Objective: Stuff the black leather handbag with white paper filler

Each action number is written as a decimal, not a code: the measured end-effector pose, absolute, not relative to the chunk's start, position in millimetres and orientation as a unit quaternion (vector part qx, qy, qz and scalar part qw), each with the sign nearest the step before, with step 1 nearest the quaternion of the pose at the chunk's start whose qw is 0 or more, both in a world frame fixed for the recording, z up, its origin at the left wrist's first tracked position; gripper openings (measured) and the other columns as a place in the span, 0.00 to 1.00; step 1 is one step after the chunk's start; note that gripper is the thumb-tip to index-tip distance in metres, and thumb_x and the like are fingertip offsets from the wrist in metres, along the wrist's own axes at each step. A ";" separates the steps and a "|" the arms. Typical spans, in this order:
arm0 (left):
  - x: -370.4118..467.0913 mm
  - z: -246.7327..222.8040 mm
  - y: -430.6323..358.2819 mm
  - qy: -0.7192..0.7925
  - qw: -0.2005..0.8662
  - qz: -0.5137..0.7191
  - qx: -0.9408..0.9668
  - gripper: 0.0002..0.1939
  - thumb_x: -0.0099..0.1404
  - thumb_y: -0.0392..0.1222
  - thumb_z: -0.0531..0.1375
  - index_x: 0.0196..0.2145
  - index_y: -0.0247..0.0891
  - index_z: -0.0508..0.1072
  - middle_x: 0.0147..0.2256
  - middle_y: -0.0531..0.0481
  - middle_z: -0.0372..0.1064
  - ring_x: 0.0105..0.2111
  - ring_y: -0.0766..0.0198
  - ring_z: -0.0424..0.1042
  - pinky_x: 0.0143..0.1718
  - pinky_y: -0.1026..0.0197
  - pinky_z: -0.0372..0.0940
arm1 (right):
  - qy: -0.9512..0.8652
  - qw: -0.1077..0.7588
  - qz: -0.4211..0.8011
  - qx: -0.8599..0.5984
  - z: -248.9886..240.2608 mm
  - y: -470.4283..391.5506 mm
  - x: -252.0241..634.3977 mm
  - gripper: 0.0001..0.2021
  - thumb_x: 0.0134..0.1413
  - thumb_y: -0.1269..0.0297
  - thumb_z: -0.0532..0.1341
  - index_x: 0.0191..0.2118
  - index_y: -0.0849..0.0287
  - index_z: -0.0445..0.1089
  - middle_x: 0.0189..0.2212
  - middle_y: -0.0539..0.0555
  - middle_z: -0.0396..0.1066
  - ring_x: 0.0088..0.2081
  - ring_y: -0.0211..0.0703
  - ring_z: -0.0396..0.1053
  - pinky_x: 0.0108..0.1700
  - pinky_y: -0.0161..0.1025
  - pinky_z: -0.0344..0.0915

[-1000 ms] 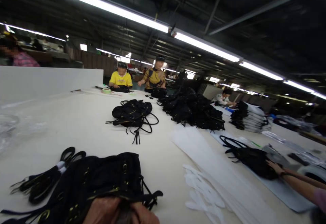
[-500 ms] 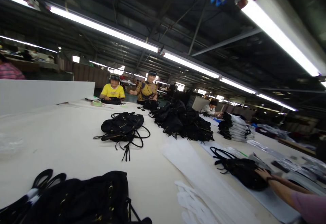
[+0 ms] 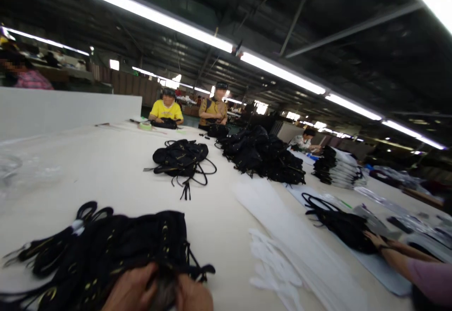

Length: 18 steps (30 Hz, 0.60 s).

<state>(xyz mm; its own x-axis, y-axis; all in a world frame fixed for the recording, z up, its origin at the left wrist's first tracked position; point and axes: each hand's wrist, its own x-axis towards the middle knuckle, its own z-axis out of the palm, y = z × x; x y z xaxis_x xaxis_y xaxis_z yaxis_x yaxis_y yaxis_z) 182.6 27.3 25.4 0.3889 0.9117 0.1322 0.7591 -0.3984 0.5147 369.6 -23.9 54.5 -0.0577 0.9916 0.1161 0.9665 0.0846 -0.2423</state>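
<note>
- A black bag (image 3: 141,245) with gold fittings is seen at the near edge of the table (image 3: 106,174), right in front of the camera; its straps (image 3: 52,249) are trailed out to the left, one marked by a white band.
- The left hand (image 3: 132,290) is laid against the bag's near edge, at the bottom of the picture; only its back is shown, blurred and cut by the frame, so whether the fingers are spread, pressed or pinching cannot be told.
- The right hand (image 3: 192,297) is placed just beside the left, also at the bag's near edge; it is cropped and blurred, and its finger state cannot be told either.
- Something dark and blurred is seen between the two hands; what it is cannot be made out.
- White paper pieces (image 3: 275,264) are scattered just right of the bag; a long white sheet (image 3: 282,221) is laid beyond them.
- A second bag (image 3: 181,158) is set mid-table, well apart from the near one; a large pile (image 3: 263,155) of black bags is heaped to its right.
- At the right edge, a co-worker's hand (image 3: 376,240) is rested on another dark bag (image 3: 344,226); the forearm is stretched in from the right.
- A stack (image 3: 339,167) of bags and white sheets is stood farther back on the right.
- Two people in yellow tops (image 3: 165,110) are seated at the far end of the table.
</note>
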 end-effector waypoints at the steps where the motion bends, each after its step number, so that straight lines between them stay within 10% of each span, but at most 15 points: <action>1: 181.0 26.7 26.2 0.522 0.210 0.181 0.806 0.13 0.61 0.33 0.52 0.38 0.43 0.75 0.34 0.49 0.79 0.37 0.56 0.78 0.40 0.60 0.68 | -0.720 0.113 0.077 -0.680 52.9 -29.6 368.8 0.18 0.61 0.67 0.56 0.53 0.42 0.70 0.36 0.49 0.80 0.37 0.44 0.77 0.36 0.34 0.70; 18: 162.8 23.0 38.6 0.519 0.289 0.140 0.792 0.10 0.64 0.41 0.52 0.36 0.38 0.72 0.32 0.47 0.76 0.34 0.57 0.74 0.39 0.60 0.63 | -0.733 0.062 0.069 -0.674 46.2 -19.3 333.8 0.13 0.66 0.64 0.50 0.51 0.50 0.68 0.34 0.54 0.78 0.32 0.47 0.78 0.33 0.37 0.69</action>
